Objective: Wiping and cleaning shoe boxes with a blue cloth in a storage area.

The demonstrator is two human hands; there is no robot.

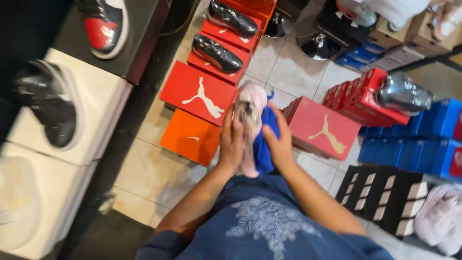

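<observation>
I hold a pale pink shoe (pixel 250 108) upright in front of my chest, above the tiled floor. My left hand (pixel 232 143) grips its left side. A bunched blue cloth (pixel 267 131) is pressed against the shoe's right side by my right hand (pixel 279 144). The lower end of the shoe is hidden between my palms.
Red and orange shoe boxes (pixel 197 94) lie on the floor ahead, two carrying black shoes (pixel 216 53). A pink box (pixel 321 127), blue boxes (pixel 414 144) and a silver shoe (pixel 403 94) are at the right. White boxes (pixel 62 139) with shoes line the left; chrome stool bases (pixel 315 41) stand behind.
</observation>
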